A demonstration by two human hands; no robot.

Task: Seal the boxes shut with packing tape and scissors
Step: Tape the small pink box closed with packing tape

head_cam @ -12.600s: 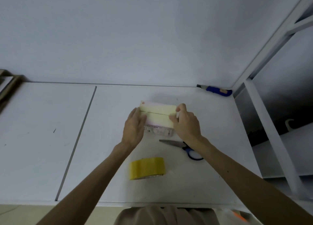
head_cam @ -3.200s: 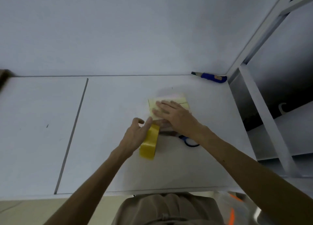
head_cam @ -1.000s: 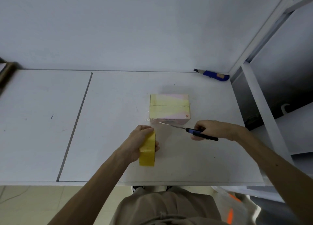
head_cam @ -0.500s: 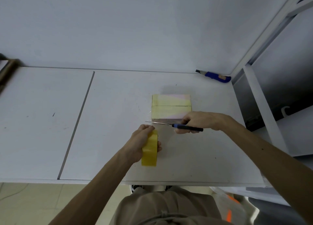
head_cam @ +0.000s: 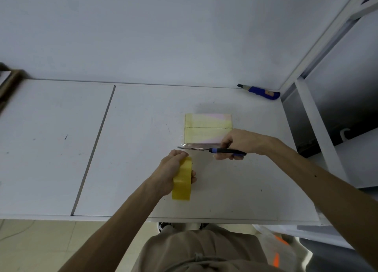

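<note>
A small pale box [head_cam: 207,128] with yellowish tape across its top sits on the white table [head_cam: 143,128]. My left hand [head_cam: 170,170] grips the yellow tape roll [head_cam: 182,178], held on edge just in front of the box's left corner. A clear strip of tape runs from the roll up to the box's near edge. My right hand [head_cam: 238,144] holds blue-handled scissors [head_cam: 212,149], their blades pointing left across that strip, right at the box's front face.
A blue utility knife [head_cam: 259,91] lies at the table's back right corner against the wall. White shelf frames [head_cam: 319,132] stand to the right. A seam [head_cam: 94,147] divides the tabletop left of the work area. The table's front edge is close to my body.
My right hand has brought the scissors leftward from beside the box until the blades reach across the tape strip. The left hand and roll have stayed nearly still.
</note>
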